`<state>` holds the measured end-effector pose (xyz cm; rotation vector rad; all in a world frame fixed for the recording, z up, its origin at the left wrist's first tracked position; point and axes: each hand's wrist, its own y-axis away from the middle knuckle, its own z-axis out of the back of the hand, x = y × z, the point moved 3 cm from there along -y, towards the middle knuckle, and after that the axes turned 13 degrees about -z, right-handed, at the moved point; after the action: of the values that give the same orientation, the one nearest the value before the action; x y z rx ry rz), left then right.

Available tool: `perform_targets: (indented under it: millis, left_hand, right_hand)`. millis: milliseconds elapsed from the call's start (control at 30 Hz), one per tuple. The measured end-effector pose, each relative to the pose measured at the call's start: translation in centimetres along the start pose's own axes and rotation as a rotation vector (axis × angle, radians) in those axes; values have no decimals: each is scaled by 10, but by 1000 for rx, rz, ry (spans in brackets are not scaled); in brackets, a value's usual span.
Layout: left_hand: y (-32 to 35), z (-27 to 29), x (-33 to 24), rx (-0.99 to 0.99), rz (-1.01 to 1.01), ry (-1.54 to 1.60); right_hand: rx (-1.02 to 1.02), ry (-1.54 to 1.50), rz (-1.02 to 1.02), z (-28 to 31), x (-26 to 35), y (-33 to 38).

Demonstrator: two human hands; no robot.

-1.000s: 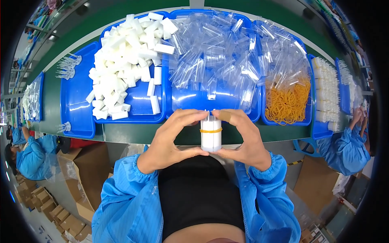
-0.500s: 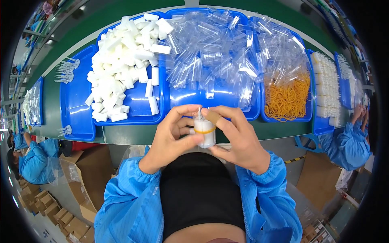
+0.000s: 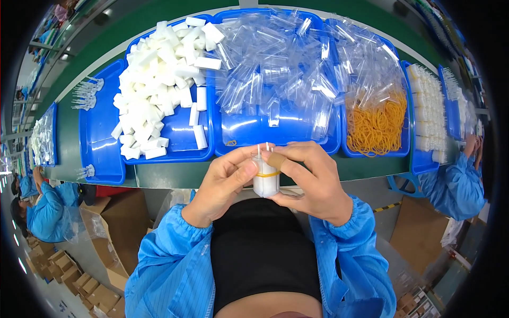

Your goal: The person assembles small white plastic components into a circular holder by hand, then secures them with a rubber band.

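Note:
Between my hands, in front of the trays, is a small clear plastic sleeve [image 3: 260, 190] with a white filling. A yellow rubber band [image 3: 269, 174] circles it, and thin white prongs stick out of its top. My left hand [image 3: 222, 183] is closed on its left side, thumb and fingertips near the upper rim. My right hand [image 3: 318, 183] grips the right side, its thumb under the base and its forefinger, wrapped in a tan bandage [image 3: 276, 159], by the top. The fingers partly hide the sleeve's upper part.
White foam blocks [image 3: 154, 90], clear plastic sleeves [image 3: 265, 63] and yellow rubber bands [image 3: 375, 130] fill blue trays ahead. Small white pronged pieces [image 3: 87, 95] lie in a left tray; white bundles [image 3: 429, 106] stand at right. Cardboard boxes [image 3: 124, 222] and co-workers flank me.
My left thumb has moved up the sleeve towards its rim, baring more of its side. Two prongs now show at the top. A loose rubber band has come into view in the middle tray.

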<state>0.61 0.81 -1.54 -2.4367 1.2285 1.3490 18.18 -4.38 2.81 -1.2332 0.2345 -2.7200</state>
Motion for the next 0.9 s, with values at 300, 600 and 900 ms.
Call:
perform_targets:
  millis: [300,600,900]
  left_hand:
    - [1,-3,-5,-14,-74,-54]
    - [-1,-6,-2,52,-71,50]
    - [0,-15,2,53,-77,141]
  right_hand:
    - [-27,-127,-66,-7,-7,3]
    - [36,-75,-7,-4,-3,-2]
    - [17,10,49,-8,-6,-1]
